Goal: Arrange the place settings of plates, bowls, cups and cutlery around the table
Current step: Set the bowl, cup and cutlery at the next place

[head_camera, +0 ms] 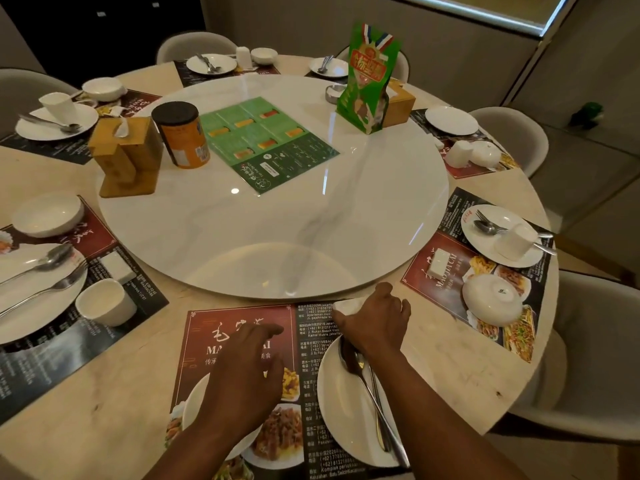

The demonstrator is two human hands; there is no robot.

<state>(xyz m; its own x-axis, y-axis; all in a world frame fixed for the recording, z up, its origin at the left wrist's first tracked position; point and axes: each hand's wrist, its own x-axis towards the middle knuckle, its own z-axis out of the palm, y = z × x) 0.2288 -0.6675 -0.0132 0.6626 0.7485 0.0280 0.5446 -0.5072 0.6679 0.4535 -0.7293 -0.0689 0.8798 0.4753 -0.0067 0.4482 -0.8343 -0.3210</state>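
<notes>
White cup sits at the far left. Next, the left hand lies flat and open on the red mat in front. Beside it, a white plate holds a spoon. Just past the plate, the right hand curls its fingers round a small white thing; I cannot tell what it is.
</notes>
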